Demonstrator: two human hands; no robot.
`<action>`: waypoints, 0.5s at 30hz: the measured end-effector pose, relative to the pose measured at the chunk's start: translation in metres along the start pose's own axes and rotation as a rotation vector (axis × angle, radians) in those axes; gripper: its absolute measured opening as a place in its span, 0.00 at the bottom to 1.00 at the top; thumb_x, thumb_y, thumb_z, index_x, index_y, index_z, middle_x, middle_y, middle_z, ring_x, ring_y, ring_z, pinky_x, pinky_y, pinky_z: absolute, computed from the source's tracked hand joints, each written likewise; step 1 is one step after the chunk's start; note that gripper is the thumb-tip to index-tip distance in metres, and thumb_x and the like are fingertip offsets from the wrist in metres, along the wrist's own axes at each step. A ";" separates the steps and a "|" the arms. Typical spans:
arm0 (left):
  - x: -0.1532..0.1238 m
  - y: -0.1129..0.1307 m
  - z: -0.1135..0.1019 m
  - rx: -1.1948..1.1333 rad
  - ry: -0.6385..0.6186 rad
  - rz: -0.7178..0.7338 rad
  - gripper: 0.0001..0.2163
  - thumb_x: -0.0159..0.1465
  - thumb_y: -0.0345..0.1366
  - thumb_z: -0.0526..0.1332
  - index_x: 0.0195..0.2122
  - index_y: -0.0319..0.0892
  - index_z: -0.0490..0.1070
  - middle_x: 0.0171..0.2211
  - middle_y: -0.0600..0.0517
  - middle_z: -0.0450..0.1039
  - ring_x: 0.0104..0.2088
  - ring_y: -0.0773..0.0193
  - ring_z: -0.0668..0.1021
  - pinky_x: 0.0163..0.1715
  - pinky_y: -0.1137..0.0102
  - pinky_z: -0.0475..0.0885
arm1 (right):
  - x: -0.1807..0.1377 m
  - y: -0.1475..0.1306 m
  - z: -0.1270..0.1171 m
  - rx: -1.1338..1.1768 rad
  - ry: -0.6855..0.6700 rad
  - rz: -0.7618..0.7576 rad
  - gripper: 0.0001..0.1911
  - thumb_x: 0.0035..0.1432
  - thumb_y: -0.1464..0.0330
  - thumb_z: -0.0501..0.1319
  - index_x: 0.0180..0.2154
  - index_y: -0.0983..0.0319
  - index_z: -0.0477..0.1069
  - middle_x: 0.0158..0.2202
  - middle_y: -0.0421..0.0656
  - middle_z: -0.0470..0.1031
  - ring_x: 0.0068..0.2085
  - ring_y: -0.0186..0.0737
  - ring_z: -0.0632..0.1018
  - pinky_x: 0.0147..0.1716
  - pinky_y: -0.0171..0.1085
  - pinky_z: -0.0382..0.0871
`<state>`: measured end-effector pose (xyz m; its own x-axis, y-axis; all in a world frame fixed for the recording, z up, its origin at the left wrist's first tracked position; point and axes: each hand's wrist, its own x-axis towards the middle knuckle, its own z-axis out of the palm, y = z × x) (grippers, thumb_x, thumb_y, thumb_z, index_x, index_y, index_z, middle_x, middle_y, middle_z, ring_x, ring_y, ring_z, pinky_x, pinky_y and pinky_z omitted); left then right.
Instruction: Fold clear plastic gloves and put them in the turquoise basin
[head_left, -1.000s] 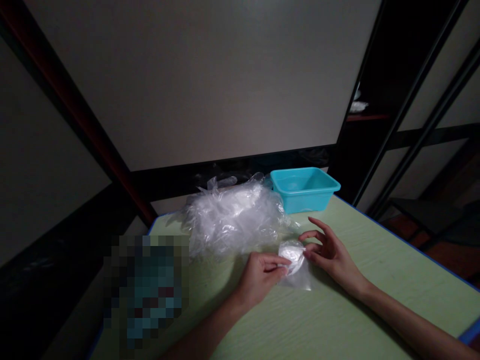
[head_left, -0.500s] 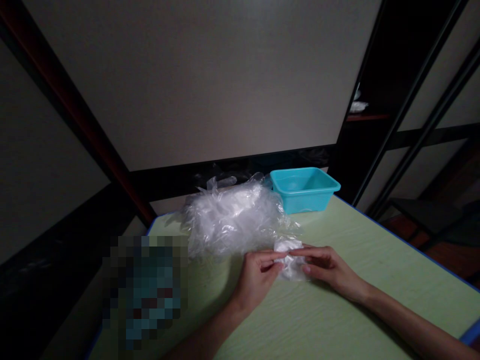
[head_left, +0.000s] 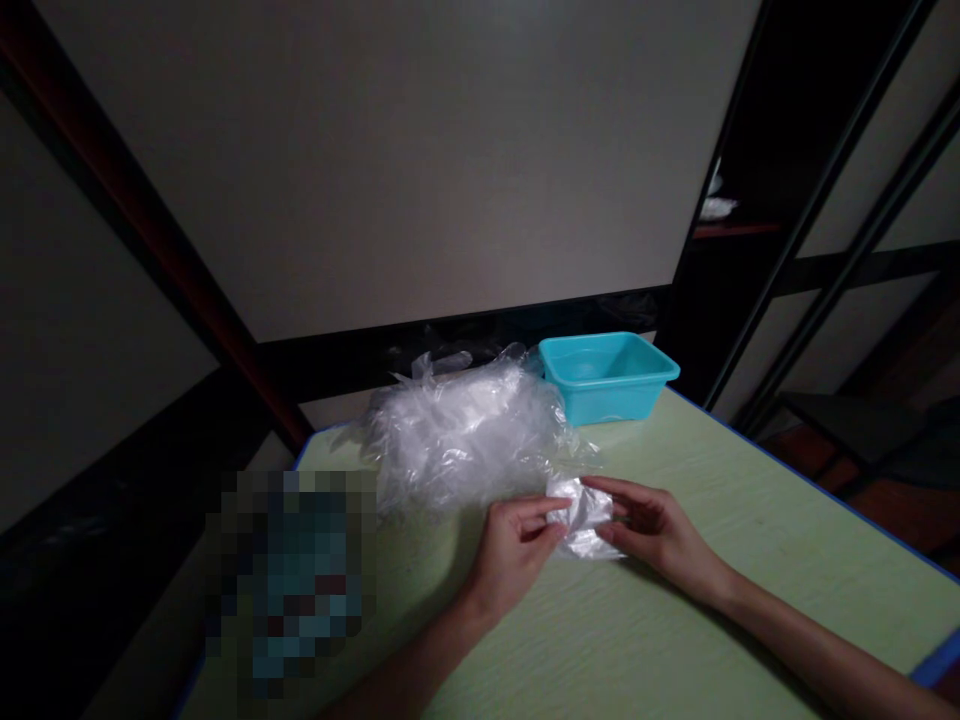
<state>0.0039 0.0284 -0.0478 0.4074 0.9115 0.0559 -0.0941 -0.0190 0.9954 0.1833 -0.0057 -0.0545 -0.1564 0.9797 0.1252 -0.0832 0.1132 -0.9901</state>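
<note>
— The dim room's green surface (head_left: 675, 640) carries what?

— Lower centre, your left hand (head_left: 514, 550) and right hand (head_left: 660, 535) both pinch a small clear plastic piece (head_left: 583, 515). A second ago your right fingers were spread; now they've closed, bunching it tighter.

— Anything crowding you?

— The plastic heap (head_left: 465, 435) just behind; the teal tub (head_left: 606, 375) beyond it.

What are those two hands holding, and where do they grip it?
A small crumpled clear plastic bag: the left hand pinches its left edge, the right hand its right side.
</note>
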 end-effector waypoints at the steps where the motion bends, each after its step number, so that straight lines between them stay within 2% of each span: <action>1: 0.000 0.000 0.000 -0.006 -0.001 -0.004 0.13 0.49 0.34 0.66 0.35 0.36 0.77 0.36 0.45 0.77 0.32 0.59 0.79 0.30 0.72 0.73 | 0.000 0.000 0.000 0.004 -0.007 -0.003 0.22 0.49 0.68 0.65 0.48 0.55 0.69 0.35 0.40 0.77 0.30 0.33 0.74 0.30 0.33 0.67; 4: 0.000 -0.001 0.000 -0.009 0.011 -0.018 0.14 0.47 0.36 0.68 0.34 0.36 0.77 0.36 0.45 0.76 0.30 0.60 0.79 0.27 0.73 0.72 | 0.000 -0.002 0.001 -0.009 -0.019 -0.031 0.23 0.49 0.68 0.65 0.49 0.54 0.69 0.45 0.43 0.74 0.39 0.38 0.75 0.34 0.35 0.69; 7: 0.001 -0.001 -0.001 -0.004 0.020 -0.025 0.14 0.46 0.37 0.68 0.33 0.36 0.77 0.38 0.45 0.75 0.29 0.62 0.78 0.26 0.74 0.72 | 0.001 -0.003 0.000 -0.033 -0.016 -0.079 0.23 0.50 0.68 0.65 0.50 0.52 0.68 0.56 0.44 0.64 0.51 0.44 0.69 0.42 0.38 0.68; 15: 0.002 -0.001 -0.003 -0.060 0.049 -0.083 0.15 0.44 0.36 0.69 0.34 0.36 0.77 0.42 0.43 0.73 0.29 0.62 0.78 0.29 0.73 0.71 | 0.003 -0.003 -0.003 -0.068 -0.001 -0.104 0.20 0.51 0.66 0.63 0.48 0.53 0.69 0.54 0.45 0.67 0.52 0.45 0.69 0.48 0.44 0.64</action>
<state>0.0020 0.0312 -0.0491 0.3714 0.9279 -0.0323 -0.1170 0.0813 0.9898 0.1864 -0.0021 -0.0509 -0.1515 0.9619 0.2274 -0.0317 0.2252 -0.9738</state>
